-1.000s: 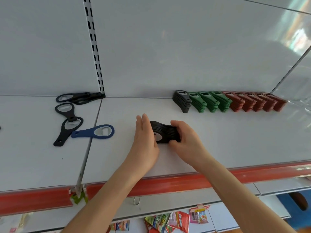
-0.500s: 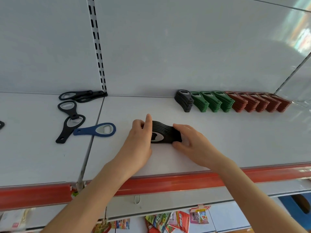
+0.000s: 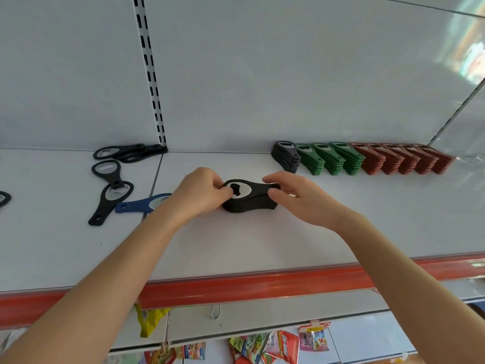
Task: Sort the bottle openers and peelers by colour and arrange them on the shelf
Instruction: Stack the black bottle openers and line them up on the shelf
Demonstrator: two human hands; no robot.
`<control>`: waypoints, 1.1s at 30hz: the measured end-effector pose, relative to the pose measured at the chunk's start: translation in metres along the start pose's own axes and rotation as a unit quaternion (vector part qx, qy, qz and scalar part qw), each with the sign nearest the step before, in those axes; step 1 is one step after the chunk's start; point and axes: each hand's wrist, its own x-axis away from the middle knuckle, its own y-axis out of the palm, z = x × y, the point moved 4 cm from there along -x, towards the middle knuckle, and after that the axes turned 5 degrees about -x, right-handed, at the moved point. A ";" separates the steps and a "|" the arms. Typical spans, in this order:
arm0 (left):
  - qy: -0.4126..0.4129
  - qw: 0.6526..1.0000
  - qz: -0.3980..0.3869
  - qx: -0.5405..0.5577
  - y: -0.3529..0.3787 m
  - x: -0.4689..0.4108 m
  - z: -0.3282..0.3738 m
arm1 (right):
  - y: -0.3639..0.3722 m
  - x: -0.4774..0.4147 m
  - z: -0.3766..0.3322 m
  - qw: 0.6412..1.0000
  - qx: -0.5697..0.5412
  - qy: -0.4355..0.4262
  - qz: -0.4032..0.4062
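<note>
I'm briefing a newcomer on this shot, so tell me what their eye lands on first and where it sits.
First, the left hand and right hand holding a black stack of openers at mid-shelf. Next, sorted along the back right: a black pile, green piles, then red piles. At the left lie loose black openers and one blue opener.

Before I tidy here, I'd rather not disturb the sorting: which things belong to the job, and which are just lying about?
Job: black stack held by left hand and right hand; back row's black pile, green piles, red piles; loose black openers; blue opener.
Lying about: snack packets and yellow packet, below the shelf.
</note>
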 end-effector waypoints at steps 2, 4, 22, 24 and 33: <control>-0.004 1.000 -0.001 -0.024 0.000 0.000 0.000 | 0.001 -0.001 -0.002 1.000 0.018 -0.020 -0.005; -0.001 0.999 0.005 -0.041 0.001 0.002 0.001 | 0.001 -0.002 -0.004 0.999 0.034 -0.030 -0.008; 0.129 0.971 0.074 -0.187 0.016 0.045 -0.020 | 0.006 -0.003 0.013 1.000 0.025 -0.007 0.004; 0.131 0.969 0.069 -0.197 0.016 0.046 -0.020 | 0.006 0.000 0.014 0.999 0.032 0.001 0.018; 0.134 0.970 0.073 -0.190 0.016 0.047 -0.018 | -0.006 0.007 0.025 0.980 0.076 0.104 0.150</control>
